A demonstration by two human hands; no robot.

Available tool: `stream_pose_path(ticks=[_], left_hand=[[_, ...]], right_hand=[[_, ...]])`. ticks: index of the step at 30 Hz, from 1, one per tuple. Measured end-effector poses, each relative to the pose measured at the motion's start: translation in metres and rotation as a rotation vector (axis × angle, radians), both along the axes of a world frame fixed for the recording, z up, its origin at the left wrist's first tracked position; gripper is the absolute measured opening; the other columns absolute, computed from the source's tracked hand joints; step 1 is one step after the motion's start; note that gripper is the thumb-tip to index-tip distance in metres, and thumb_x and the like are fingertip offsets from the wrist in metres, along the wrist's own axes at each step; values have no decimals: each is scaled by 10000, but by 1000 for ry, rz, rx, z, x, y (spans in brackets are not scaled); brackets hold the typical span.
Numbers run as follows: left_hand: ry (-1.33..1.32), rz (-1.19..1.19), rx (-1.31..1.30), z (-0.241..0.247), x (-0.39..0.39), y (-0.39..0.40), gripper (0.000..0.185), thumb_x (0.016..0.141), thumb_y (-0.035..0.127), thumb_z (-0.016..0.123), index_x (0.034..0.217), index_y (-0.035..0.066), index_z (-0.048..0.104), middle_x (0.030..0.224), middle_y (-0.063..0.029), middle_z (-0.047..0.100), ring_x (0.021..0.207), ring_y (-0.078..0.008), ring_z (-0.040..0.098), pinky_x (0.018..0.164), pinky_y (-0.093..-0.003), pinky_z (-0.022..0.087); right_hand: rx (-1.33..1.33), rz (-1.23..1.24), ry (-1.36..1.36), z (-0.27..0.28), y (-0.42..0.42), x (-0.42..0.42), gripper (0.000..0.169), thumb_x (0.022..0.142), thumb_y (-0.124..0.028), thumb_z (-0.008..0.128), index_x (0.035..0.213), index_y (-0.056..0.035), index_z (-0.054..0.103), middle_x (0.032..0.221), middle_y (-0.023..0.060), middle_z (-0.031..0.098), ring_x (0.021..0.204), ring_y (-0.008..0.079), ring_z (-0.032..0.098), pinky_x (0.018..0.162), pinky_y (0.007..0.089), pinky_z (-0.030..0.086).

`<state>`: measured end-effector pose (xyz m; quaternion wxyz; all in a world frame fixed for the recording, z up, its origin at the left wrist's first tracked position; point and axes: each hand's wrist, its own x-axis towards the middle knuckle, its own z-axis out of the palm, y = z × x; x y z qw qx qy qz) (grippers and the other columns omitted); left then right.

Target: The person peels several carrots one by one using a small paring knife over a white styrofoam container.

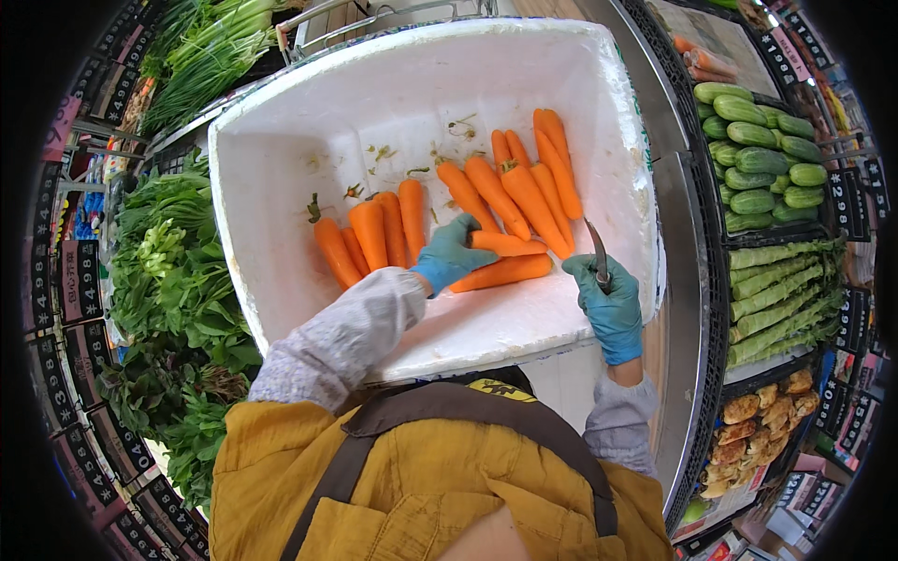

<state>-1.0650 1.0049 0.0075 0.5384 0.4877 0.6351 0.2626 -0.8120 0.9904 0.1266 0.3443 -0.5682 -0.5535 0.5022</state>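
My left hand (454,254), in a blue-green glove, grips the thick end of a short carrot (511,244) inside a white foam box (280,105). Just below it, another carrot (505,273) lies almost level along the near side. A small knife (599,254) with a curved, dark blade is held in my gloved right hand (607,298), over the box's near right part. Its blade points up and away from me. One group of carrots (368,228) rests at the left of the box, partly behind my left arm. More carrots (530,189) lie slanted at the right.
Carrot-top trimmings (382,152) are scattered over the box floor. Leafy greens (179,259) flank the box at left. Beyond a metal shelf edge (684,294) at right sit cucumbers (761,163), green stalks (779,301) and brown knobbly produce (761,424). A metal handle (309,24) stands behind the box.
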Motion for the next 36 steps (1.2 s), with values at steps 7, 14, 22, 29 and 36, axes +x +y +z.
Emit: stream_pose_path(ticks=[7,14,22,29,36], left_hand=[[-95,45,400,78,-49,-20,539,706,45,826,1179,56,568,1044,-22,598,982,-108,561,876,-270,469],[-82,31,442,84,-63,-24,515,717,101,813,1174,53,583,989,-24,557,861,-125,542,779,-267,471],[-667,208,38,100,-69,-22,453,781,13,742,1199,70,578,1116,-2,589,1009,-104,575,891,-268,482],[-463,285,55,79,-80,-17,439,813,44,724,1225,56,576,1083,-17,608,987,-115,572,894,-271,477],[-513,229,28,96,-75,-21,439,835,116,722,1236,20,571,1104,-37,610,995,-124,574,906,-284,468]], right_hand=[[-18,-16,13,0,-1,0,128,905,-155,685,912,-27,679,578,-55,479,503,24,425,453,216,330],[-43,2,-59,0,0,-1,146,908,-171,685,927,-26,687,568,-60,468,496,20,419,450,211,321],[-12,55,-80,2,0,-10,154,912,-183,679,921,-29,684,565,-51,485,494,25,425,452,216,328],[-24,82,-85,-1,0,-12,141,916,-166,667,938,-28,688,574,-48,504,504,28,445,465,214,347],[144,260,-256,13,11,-30,141,883,-174,688,933,-42,684,618,41,581,520,98,513,504,256,419]])
